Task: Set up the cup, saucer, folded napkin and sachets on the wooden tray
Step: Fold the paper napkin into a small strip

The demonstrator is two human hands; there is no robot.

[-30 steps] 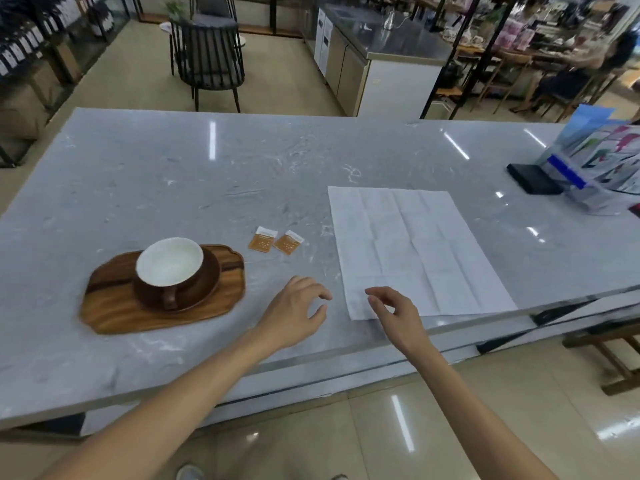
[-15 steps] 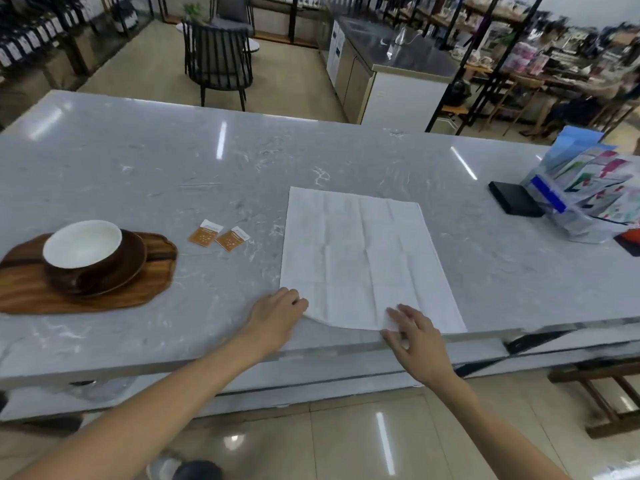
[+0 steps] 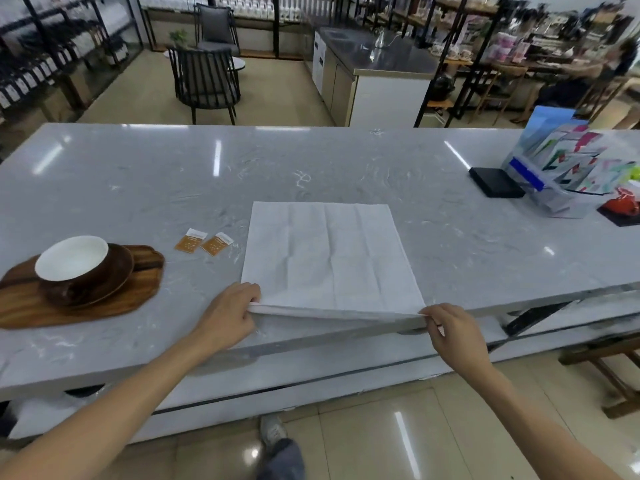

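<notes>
A white napkin (image 3: 329, 258) lies unfolded on the marble counter (image 3: 311, 168), its near edge lifted off the surface. My left hand (image 3: 230, 315) pinches the near left corner and my right hand (image 3: 450, 329) pinches the near right corner. Two orange sachets (image 3: 204, 241) lie side by side just left of the napkin. At the far left a wooden tray (image 3: 114, 303) carries a brown saucer (image 3: 117, 271) with a cup (image 3: 74, 259), brown outside and white inside, standing on it.
A black box (image 3: 495, 181), a clear stand of colourful leaflets (image 3: 568, 168) and a red object on a dark mat (image 3: 623, 206) sit at the counter's right end. The counter's front edge runs just under my hands. Chairs and shelving stand beyond the counter.
My hands went from hovering near the napkin to gripping its two near corners and lifting that edge. The view has shifted so the tray sits further left.
</notes>
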